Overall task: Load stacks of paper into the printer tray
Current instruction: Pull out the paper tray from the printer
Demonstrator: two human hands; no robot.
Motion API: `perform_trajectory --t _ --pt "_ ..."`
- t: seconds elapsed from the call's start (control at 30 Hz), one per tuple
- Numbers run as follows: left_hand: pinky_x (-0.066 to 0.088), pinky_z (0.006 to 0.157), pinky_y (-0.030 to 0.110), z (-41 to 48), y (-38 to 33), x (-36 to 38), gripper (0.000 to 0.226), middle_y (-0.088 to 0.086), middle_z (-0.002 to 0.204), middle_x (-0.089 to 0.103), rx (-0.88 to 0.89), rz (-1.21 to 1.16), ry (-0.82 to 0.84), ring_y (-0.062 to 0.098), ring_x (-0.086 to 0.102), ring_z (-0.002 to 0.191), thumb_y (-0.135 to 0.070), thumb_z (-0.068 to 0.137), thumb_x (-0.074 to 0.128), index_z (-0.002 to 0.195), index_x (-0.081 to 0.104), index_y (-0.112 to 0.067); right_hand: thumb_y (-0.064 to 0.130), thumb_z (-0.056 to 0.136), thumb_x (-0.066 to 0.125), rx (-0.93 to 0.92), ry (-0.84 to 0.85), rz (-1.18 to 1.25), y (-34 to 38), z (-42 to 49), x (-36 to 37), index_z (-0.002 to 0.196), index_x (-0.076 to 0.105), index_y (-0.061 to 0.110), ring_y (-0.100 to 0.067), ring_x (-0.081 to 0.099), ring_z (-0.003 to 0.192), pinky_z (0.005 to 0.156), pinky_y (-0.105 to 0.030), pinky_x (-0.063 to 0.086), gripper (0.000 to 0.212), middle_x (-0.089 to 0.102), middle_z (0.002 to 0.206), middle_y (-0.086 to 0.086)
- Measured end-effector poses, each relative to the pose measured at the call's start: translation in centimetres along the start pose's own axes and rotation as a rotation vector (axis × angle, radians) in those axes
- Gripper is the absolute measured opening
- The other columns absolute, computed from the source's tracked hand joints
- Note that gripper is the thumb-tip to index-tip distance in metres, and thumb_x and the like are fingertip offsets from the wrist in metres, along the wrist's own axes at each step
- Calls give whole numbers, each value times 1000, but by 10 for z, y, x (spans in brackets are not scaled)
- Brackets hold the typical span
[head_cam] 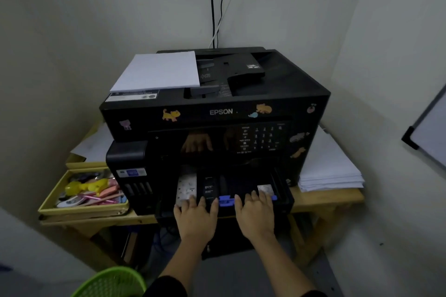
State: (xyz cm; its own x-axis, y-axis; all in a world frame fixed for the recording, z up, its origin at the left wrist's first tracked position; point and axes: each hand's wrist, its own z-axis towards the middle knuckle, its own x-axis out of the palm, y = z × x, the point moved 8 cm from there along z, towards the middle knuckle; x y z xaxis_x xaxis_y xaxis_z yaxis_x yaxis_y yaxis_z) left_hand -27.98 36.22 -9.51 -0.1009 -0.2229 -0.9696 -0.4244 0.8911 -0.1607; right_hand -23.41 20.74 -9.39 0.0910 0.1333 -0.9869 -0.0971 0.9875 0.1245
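Observation:
A black Epson printer (217, 113) with animal stickers stands on a wooden table. Its paper tray (284, 196) is pulled partway out at the bottom front, dark inside, with a blue guide (225, 201) at its front edge. My left hand (196, 217) and my right hand (255, 214) both lie palm down on the tray's front edge, fingers reaching over it. A white paper stack (156, 71) rests on the printer's top left. Another paper stack (330, 169) lies on the table to the printer's right.
A yellow tray (48, 202) of pens and small items sits left of the printer, loose sheets (96, 143) behind it. The wooden table (337, 196) fills a wall corner. Cables (213, 7) run up the wall. A green basket (111, 283) is below left, a whiteboard (429, 132) at right.

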Motion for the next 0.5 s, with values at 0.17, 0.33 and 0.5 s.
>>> perform_trajectory --t 0.17,0.33,0.5 --pt "18 114 45 -37 6 10 57 6 156 29 39 42 18 27 26 143 -57 94 15 142 37 -38 51 83 -1 -89 8 21 -3 -37 -12 107 71 1 -31 61 116 109 -43 36 91 67 120 -19" --pt "18 115 44 -75 15 14 58 8 156 28 55 42 24 27 23 144 -58 94 17 143 37 -34 52 79 -9 -86 -23 50 -9 -76 -21 116 66 1 -31 56 122 113 -42 30 97 62 128 -19" --pt "23 114 41 -89 17 12 59 6 151 38 86 8 34 27 33 139 -57 95 19 137 48 -27 51 87 -4 -80 61 65 -13 -86 -24 113 67 5 -28 57 117 112 -40 32 88 65 122 -14"
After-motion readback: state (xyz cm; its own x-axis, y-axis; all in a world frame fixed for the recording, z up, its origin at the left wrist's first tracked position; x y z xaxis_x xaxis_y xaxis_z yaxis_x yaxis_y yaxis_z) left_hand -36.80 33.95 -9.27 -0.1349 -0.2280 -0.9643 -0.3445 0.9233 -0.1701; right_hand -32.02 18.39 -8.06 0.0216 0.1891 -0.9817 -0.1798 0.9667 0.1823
